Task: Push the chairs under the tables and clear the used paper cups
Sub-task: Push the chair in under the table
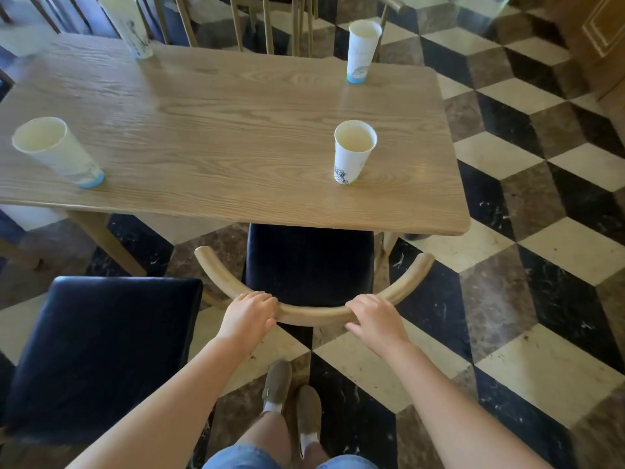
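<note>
Four paper cups (354,152) stand on one table (216,130); left hand (248,316) and right hand (377,321) grip one chair's backrest (311,311).

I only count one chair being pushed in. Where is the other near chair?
In the head view, the second chair stands lower left, beside the left hand, its dark seat fully out from the table.

both hands, left hand (248,316) and right hand (377,319), grip the chair (314,313) backrest at a table (220,130) bearing four paper cups (353,152).
</note>
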